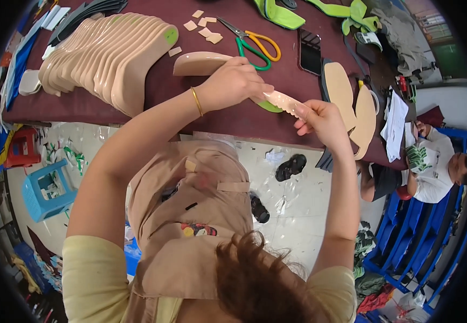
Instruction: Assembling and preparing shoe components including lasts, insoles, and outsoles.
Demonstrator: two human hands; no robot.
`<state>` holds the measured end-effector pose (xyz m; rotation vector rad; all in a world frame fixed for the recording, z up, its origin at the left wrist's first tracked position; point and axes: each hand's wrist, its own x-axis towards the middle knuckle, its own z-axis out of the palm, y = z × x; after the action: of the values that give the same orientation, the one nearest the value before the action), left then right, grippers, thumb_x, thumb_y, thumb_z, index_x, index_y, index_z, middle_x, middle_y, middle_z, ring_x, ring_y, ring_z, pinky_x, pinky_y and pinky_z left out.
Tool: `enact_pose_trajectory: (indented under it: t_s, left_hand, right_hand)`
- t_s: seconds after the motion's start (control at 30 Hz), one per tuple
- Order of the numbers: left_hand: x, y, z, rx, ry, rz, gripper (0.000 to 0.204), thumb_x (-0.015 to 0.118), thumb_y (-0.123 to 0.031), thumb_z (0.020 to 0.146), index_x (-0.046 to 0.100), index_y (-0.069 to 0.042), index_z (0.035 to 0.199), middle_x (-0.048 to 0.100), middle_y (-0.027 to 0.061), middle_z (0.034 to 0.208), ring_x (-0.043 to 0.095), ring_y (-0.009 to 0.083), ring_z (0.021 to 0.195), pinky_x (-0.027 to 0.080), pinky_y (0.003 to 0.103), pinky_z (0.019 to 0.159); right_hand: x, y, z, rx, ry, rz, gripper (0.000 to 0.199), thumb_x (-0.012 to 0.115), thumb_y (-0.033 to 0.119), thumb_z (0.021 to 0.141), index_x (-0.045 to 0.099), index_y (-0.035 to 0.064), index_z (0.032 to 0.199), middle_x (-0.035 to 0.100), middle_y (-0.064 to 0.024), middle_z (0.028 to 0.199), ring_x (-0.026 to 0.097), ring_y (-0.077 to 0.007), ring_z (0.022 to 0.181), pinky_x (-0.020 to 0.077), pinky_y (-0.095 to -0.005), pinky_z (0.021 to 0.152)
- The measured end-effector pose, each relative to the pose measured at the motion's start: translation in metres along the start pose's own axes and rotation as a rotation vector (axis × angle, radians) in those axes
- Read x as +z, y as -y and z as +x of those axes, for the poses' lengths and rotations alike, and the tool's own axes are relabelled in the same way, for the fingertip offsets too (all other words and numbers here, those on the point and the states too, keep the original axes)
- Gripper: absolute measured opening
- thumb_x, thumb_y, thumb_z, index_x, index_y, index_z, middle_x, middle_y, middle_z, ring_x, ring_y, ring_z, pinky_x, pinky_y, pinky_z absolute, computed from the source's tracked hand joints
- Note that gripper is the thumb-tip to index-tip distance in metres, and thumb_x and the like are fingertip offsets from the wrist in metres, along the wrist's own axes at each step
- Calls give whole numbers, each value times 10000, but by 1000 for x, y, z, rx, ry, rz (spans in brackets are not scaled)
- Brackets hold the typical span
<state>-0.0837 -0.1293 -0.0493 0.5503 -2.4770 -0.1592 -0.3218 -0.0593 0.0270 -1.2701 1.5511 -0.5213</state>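
insole piece (282, 101), pale beige with a green tip underneath, is pinched between both hands just above the near edge of the dark maroon table (190, 86). beyond the insole piece lies a single beige insole (198, 63), and farther back are orange-and-green scissors (252, 44) and small beige scraps (204, 27). a fanned stack of beige insoles (115, 56) sits well to the left of it; a black phone (310, 51) and two tan sole cutouts (352, 105) lie to its right. nothing stands between the hands and the piece. below the table edge is a pale floor with a blue plastic stool (42, 188) and black sandals (290, 166); another person (432, 167) sits at the right. the left hand (233, 83), a gold bangle on its wrist, closes over the piece's near end with the fingers curled down, and the right hand (322, 121) grips the other end between thumb and fingertips, forearm raised.
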Motion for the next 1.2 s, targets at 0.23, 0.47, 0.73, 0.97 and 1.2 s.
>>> enact_pose_trajectory:
  t_s: [0.23, 0.47, 0.73, 0.97, 1.2]
  left_hand:
    - [0, -1, 4, -1, -22, 19, 227, 630, -230, 788, 695, -175, 999, 676, -33, 873, 600, 134, 876, 392, 325, 883]
    - [-12, 6, 24, -46, 194, -38, 229, 663, -304, 771, 694, -138, 926, 672, 6, 840, 620, 184, 849, 418, 343, 843]
    - [-19, -6, 71, -110, 885, -52, 444, 687, -458, 705, 694, -38, 846, 648, 154, 741, 635, 329, 713, 493, 436, 637]
    - [-97, -45, 10, -143, 478, -466, 441, 666, -443, 778, 640, -3, 767, 568, 155, 664, 567, 338, 623, 424, 425, 566]
    - [-111, -78, -42, -558, -47, -652, 272, 741, -249, 758, 651, 2, 809, 488, 69, 638, 483, 171, 559, 372, 306, 513]
  right_hand:
    - [-8, -50, 17, 125, 32, -2, 297, 614, 292, 892, 625, 14, 787, 577, -21, 552, 515, -67, 429, 394, -209, 421]
    - [18, -57, 34, -4, -79, -12, 253, 629, 241, 879, 566, 30, 755, 568, -30, 532, 520, -73, 413, 395, -214, 399]
    - [-14, -49, 4, -36, -6, 169, 190, 655, 205, 866, 535, 63, 903, 570, -2, 628, 507, -52, 447, 347, -175, 398]
    - [-9, -41, -41, -441, -10, 476, 143, 674, 118, 848, 557, 42, 878, 602, -49, 712, 466, -46, 447, 338, -179, 387]
    - [96, -26, -22, -523, 115, 876, 129, 676, 99, 851, 560, 45, 832, 610, -53, 686, 466, -49, 450, 320, -179, 384]
